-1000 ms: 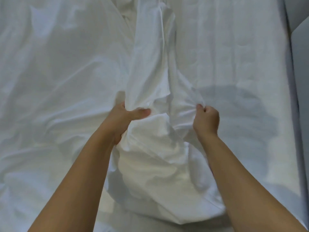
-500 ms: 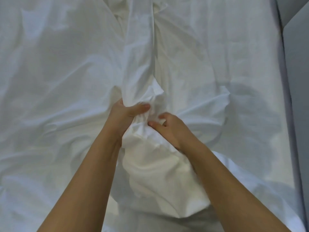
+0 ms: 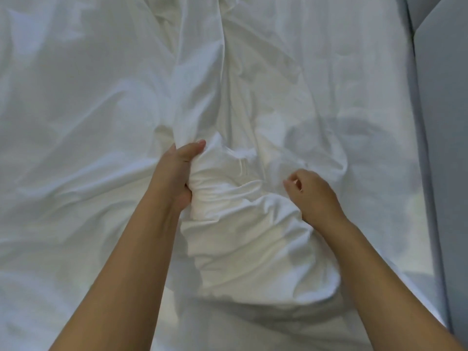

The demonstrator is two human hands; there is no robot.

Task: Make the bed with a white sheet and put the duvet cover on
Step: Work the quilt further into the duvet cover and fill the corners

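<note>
Nearest, a bunched mass of the duvet cover (image 3: 253,239) lies heaped and creased on the bed (image 3: 430,249), between the two forearms. At the far left of the heap, the left hand (image 3: 177,173) is clenched round a gathered fistful of it, with the thumb laid over the top. The right hand (image 3: 316,196) sits at the far right of the heap with its fingers (image 3: 293,179) curled inward; whether they pinch a fold or hold nothing cannot be told. Beyond the left hand, a long raised ridge of the same cloth runs away up the middle of the bed. Around it the white sheet (image 3: 76,102) is spread and rumpled, though white on white makes the boundary between layers uncertain. A grey panel (image 3: 445,148) borders the bed on the right.

Risks from here:
- A pull by one hand alone would likely drag the cover askew and twist the ridge.
- Hauling the heap across the sheet could ruck the sheet beneath.
- A shallow fistful may slip, so that the held part is lost in the folds
</note>
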